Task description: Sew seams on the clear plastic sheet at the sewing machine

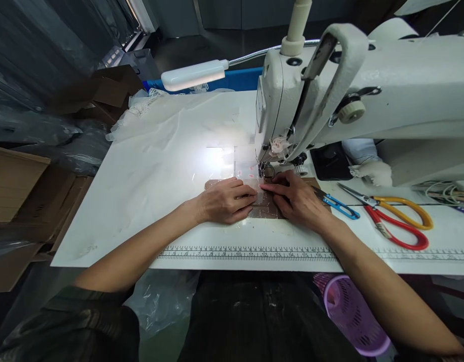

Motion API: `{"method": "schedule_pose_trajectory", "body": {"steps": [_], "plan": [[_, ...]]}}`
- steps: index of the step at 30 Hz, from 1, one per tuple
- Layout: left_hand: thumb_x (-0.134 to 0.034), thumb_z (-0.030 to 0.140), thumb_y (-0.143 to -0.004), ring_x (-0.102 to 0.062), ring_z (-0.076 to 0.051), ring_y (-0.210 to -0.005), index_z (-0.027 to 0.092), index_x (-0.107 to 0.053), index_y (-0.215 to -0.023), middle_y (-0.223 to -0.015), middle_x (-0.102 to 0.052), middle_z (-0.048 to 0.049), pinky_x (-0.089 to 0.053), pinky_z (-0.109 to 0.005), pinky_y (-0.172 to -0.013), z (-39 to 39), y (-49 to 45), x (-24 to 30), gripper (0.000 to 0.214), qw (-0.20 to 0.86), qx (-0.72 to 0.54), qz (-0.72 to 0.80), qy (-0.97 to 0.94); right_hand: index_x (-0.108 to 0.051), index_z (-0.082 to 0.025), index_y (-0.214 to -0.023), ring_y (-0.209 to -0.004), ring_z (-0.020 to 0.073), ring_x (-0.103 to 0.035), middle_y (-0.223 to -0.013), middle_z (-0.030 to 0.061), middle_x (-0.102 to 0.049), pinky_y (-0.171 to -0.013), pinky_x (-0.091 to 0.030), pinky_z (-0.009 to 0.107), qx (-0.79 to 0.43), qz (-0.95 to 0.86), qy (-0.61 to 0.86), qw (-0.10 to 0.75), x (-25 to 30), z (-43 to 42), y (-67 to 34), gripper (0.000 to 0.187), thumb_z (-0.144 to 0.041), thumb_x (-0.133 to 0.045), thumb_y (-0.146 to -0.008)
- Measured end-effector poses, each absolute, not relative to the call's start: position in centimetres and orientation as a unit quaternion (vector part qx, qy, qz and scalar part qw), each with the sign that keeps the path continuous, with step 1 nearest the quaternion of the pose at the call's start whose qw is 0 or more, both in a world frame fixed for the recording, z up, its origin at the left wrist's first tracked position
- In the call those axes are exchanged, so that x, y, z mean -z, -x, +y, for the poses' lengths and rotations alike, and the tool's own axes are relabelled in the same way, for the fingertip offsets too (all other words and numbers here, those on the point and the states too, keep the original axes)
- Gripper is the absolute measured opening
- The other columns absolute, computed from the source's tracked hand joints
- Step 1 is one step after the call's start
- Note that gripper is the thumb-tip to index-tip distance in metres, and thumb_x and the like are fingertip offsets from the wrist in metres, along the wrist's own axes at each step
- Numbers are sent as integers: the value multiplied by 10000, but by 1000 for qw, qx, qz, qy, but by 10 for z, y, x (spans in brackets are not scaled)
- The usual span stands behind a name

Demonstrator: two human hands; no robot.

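Observation:
A white sewing machine (367, 95) stands on a white table (141, 201), its needle area (267, 168) just beyond my fingers. A small clear, thin piece of material (264, 200) lies flat on the brown metal plate in front of the needle. My left hand (224, 201) rests on its left side, fingers together and pressing down. My right hand (295, 196) presses its right side, fingertips meeting the left hand's near the presser foot. Both hands lie flat on the piece.
Blue thread snips (339, 205) and red-and-yellow scissors (397, 221) lie right of my right hand. A ruler scale (247, 253) runs along the table's front edge. A lamp (194, 75) shines on pale fabric (171, 120). Cardboard boxes (16, 186) stand left; a purple basket (352, 317) sits below.

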State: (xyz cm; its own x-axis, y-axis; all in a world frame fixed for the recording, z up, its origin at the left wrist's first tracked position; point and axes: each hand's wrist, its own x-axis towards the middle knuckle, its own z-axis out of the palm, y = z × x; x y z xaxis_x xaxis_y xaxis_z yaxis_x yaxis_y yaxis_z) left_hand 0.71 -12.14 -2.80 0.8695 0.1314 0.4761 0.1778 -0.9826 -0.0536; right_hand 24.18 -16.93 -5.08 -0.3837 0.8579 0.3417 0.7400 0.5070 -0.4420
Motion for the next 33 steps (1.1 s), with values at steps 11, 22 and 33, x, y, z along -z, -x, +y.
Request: {"method": "schedule_pose_trajectory", "body": {"steps": [11, 22, 33], "plan": [[-502, 325, -821, -566, -187, -754, 185, -680, -753, -809, -659, -58, -442, -379, -783, -105, -16, 11, 237, -20, 139, -79, 987, -687, -225, -1203, -981, 268, -585, -1125, 140, -590, -823, -540, 450, -81, -848, 467, 238, 45, -171, -240, 369, -160, -499, -892], [-484, 348, -856, -548, -220, -786, 115, -683, -990, -987, -644, -134, -454, -378, -749, -111, -13, 20, 334, 0, 131, -125, 983, -657, -205, -1236, -899, 289, -598, -1044, 160, -607, -687, -536, 408, -53, -836, 515, 181, 36, -166, -232, 373, -246, -436, -939], [-489, 367, -866, -529, -222, -812, 95, -639, -1110, -1057, -616, -142, -448, -386, -789, -110, -14, 19, 395, -14, 106, -164, 981, -622, -177, -1269, -982, 272, -588, -1085, 155, -590, -872, -538, 458, -96, -846, 469, 234, 35, -169, -235, 367, -211, -460, -941]]}}
